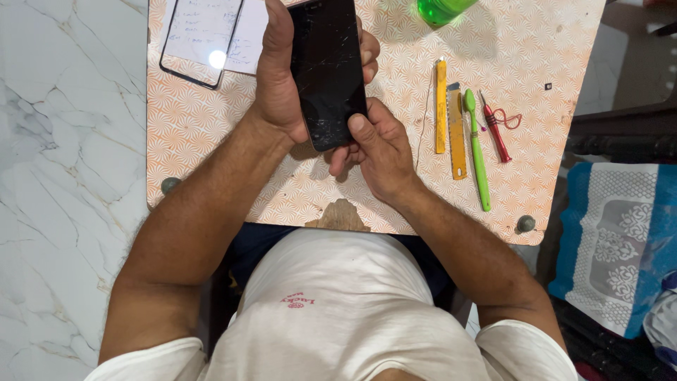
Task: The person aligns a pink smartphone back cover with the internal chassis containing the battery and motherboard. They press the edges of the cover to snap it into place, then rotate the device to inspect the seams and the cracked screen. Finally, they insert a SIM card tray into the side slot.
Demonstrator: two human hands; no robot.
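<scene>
The phone [326,70] was a black slab with a glossy dark screen, and that screen was badly cracked: fine white lines ran across the whole glass, thickest toward its lower end, where the breaks spread out like a web. It was held up over the small table [211,141], a board covered in an orange-and-white fan pattern, near the table's twelve o'clock edge, long side running roughly from twelve to six.

The left hand [278,77] was wrapped around the phone from the nine o'clock side, palm against its back and edge, with the fingertips curling round the three o'clock edge near the top. The right hand [377,144] came in from five o'clock, thumb pressed flat on the cracked lower corner of the glass and the other fingers tucked under the phone's bottom end, so that corner was pinched between thumb and fingers. Both forearms rose from the person's white shirt at six o'clock and met at the phone.

At ten o'clock from the phone lay a clear screen glass with a black border [201,39], resting partly on a sheet of paper. At three o'clock a row of tools lay side by side: a yellow cutter [441,106], an orange ruler-like strip [457,134], a green toothbrush [477,152] and a red screwdriver [496,130]. A green bottle [441,10] stood at one o'clock.
</scene>
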